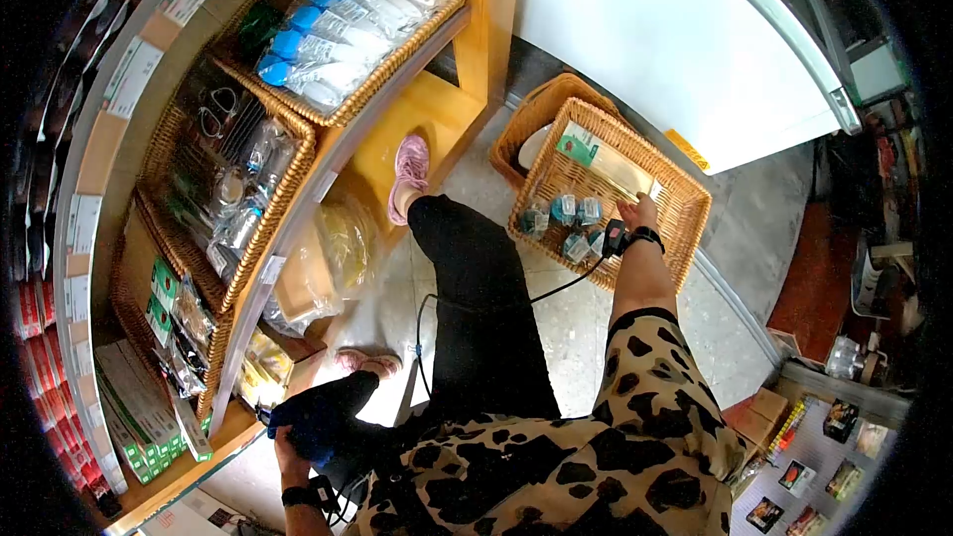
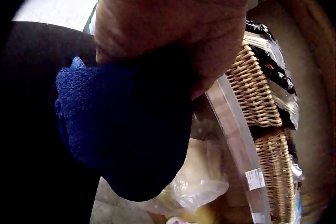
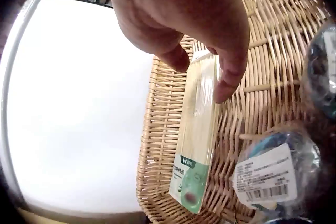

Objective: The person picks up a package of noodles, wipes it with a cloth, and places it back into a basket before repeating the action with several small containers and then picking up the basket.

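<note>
My right hand (image 1: pixel 640 221) (image 3: pixel 178 14) is over a wicker basket (image 1: pixel 685 228) (image 3: pixel 152 129). Its thumb and fingers pinch the near end of a long clear pack of wooden skewers (image 1: pixel 608 167) (image 3: pixel 197 113) with a green label, lying along the basket's side. Beside the pack are several plastic-wrapped round items with white labels, one close to the camera in the right wrist view (image 3: pixel 275 174). Low at the left, my left hand (image 1: pixel 290 457) (image 2: pixel 173 19) grips a bunched dark blue cloth (image 1: pixel 323 422) (image 2: pixel 126 124), its fingertips hidden by the cloth.
A second basket (image 1: pixel 511 139) lies under the first. A white panel (image 1: pixel 665 40) stands beyond them. Curved shelves at the left hold baskets of blue-capped packs (image 1: pixel 347 35) and wrapped goods. A cable crosses in front of the legs; a goods display (image 1: pixel 814 467) stands lower right.
</note>
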A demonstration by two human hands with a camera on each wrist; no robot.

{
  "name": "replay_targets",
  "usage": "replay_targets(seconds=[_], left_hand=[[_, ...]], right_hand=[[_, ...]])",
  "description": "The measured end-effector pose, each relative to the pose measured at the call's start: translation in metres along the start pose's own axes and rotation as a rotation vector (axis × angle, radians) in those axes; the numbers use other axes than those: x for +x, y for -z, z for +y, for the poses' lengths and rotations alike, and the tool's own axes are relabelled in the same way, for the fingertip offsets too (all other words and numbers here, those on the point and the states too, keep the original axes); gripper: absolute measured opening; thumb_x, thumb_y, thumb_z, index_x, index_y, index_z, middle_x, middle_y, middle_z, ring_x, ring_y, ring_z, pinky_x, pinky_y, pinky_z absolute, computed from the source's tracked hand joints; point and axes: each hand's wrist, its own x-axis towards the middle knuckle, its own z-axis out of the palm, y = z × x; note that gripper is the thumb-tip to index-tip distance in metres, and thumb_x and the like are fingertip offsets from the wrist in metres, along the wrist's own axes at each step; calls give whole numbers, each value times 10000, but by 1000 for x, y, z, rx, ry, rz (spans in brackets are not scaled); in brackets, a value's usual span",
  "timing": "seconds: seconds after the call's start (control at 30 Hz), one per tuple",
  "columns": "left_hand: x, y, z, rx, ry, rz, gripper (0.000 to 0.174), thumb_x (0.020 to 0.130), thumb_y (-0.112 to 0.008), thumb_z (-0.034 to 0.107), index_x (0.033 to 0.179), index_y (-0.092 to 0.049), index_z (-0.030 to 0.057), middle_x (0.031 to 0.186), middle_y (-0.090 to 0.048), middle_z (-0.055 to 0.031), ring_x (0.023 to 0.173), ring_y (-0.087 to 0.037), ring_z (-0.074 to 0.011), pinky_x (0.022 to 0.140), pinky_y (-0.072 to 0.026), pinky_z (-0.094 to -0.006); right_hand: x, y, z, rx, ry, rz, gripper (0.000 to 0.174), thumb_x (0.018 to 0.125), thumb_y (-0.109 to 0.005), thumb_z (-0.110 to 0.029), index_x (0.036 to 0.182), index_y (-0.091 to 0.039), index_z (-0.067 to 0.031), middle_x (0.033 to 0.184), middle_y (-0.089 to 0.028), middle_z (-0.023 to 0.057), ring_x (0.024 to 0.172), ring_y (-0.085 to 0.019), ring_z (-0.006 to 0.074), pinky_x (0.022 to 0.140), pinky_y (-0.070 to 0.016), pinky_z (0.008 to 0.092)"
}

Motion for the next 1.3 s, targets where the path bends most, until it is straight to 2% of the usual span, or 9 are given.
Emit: replay_targets(seconds=[0.27, 0.43, 0.5, 0.57, 0.7, 0.8, 0.97, 1.13, 1.3], left_hand=[[-18, -21, 6, 76, -60, 28, 331, 743, -512, 205, 1024, -572, 42, 985, -618, -125, 895, -603, -298, 842, -492, -424], [-16, -20, 12, 109, 5, -30, 307, 808, -498, 58, 1110, -517, 6, 1051, -589, -110, 944, -562, -220, 847, -464, -324], [-18, -26, 15, 91, 39, -50, 307, 835, -499, -5, 1143, -496, -13, 1089, -574, -100, 972, -539, -185, 857, -447, -280], [-24, -37, 19, 129, -2, -63, 298, 831, -505, 1, 1129, -507, -14, 1082, -577, -99, 965, -542, -186, 853, -446, -277], [-29, -45, 20, 151, -69, -33, 276, 798, -512, 71, 1064, -545, 4, 1016, -596, -102, 909, -570, -217, 824, -467, -313], [-21, -31, 9, 210, -85, 26, 297, 741, -511, 200, 984, -582, 44, 910, -621, -108, 826, -608, -273, 771, -513, -392], [-19, -27, 14, 66, 88, -8, 262, 890, -405, 99, 1094, -539, 5, 1044, -597, -74, 925, -569, -175, 816, -483, -283], [-21, -20, 8, -35, 64, 8, 297, 897, -445, 208, 1104, -533, 15, 1042, -595, -74, 921, -576, -190, 815, -488, -300], [-18, -13, 5, -30, 68, -41, 332, 871, -483, 262, 1100, -537, 27, 1022, -599, -67, 915, -584, -203, 798, -495, -316]], right_hand=[[22, 1, -5, -65, 85, -29, 556, 933, -434, -284, 1322, -221, 52, 956, -488, 248, 543, -424, 174, 470, -365, 264], [56, 18, -2, 80, 71, 8, 304, 864, -579, -292, 793, -538, 1, 622, -509, 110, 479, -399, 157, 440, -386, 276], [51, 23, -2, -94, 66, 39, 289, 869, -578, -269, 780, -529, 2, 640, -526, 124, 470, -408, 157, 421, -377, 263], [-1, -3, -9, 54, 68, 140, 364, 946, -444, -319, 1018, -460, 37, 679, -427, 63, 515, -391, 161, 462, -367, 286], [17, 12, -11, 34, 10, 5, 410, 951, -447, -268, 1179, -421, 71, 655, -437, 76, 477, -272, 143, 444, -288, 333], [19, 17, -14, -25, 65, -16, 235, 900, -478, -222, 835, -496, 3, 659, -525, 147, 447, -424, 176, 403, -394, 270], [16, 11, -14, -97, 43, -25, 245, 889, -465, -268, 813, -448, -35, 646, -473, 111, 504, -411, 180, 459, -389, 305], [26, 28, -18, -187, 103, -13, 171, 903, -470, -148, 776, -452, -35, 615, -383, 84, 515, -370, 182, 460, -355, 343], [-10, 12, -29, -167, 129, 29, 218, 960, -419, -158, 976, -504, 42, 559, -262, 31, 461, -196, 142, 434, -251, 352]])
